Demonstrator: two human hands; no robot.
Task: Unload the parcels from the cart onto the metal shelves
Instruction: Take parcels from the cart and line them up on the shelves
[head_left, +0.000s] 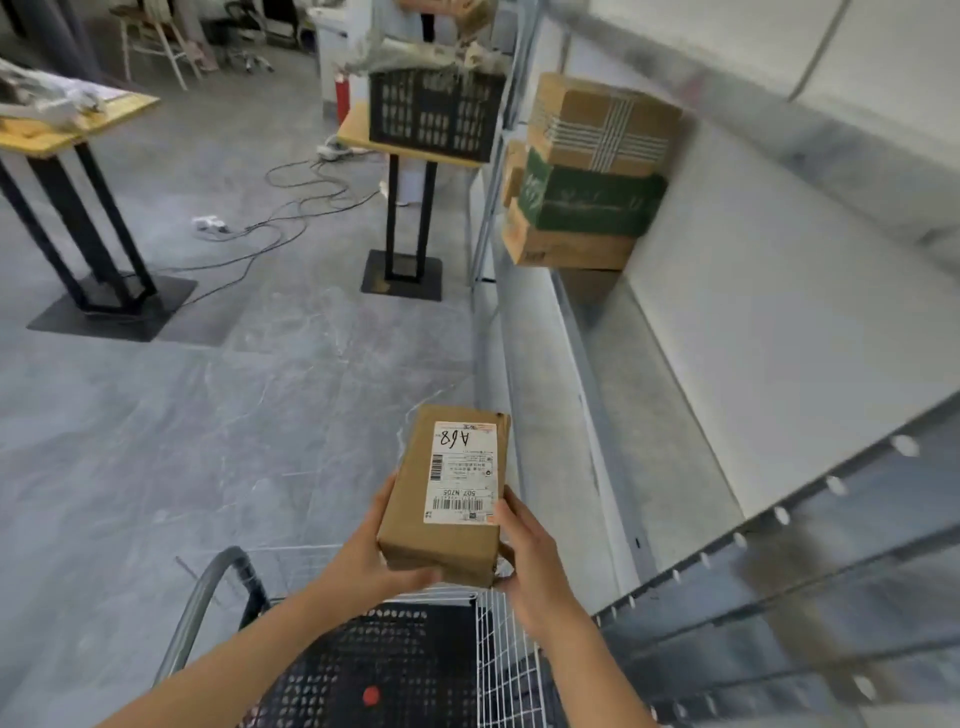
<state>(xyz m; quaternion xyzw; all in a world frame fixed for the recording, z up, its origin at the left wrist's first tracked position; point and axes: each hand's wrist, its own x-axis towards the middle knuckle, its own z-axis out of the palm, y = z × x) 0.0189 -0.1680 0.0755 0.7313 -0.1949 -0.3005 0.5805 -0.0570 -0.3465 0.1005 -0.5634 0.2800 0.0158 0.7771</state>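
Cardboard parcel (447, 499): I am holding it in both hands, over the front of the cart (498, 644) and just beside the metal shelves (727, 338); its white label (462, 470) is facing up at me.
Left hand (371, 558): it is cupping the near left corner, with the fingers (415, 576) curling under the near end.
Right hand (530, 566): it is gripping the near right corner, thumb lying by the label, the rest wrapping underneath.
Shelves: they are running along my right; a stack of boxes (587, 171) is sitting at the far end of one level, and the stretch nearer me is showing bare metal.
Step, as I judge it: I am carrying this parcel from cart to shelf; it is not yet set down.
Risk one: I am gripping only the near end, so the far end could dip and the box slide out if my hold slackens.
Risk two: swinging right, I could knock a corner against the slotted shelf post (808, 506) near my right wrist.
Risk three: setting it too close to the stack could nudge those boxes, which seem to be sitting near the shelf's front edge.
Hidden: my fingertips under the box are blurring or lying out of sight; the bottom edge is cutting off the cart, so I cannot tell how many parcels are lying in its black basket (363, 670); the label's small print is too fine to read.
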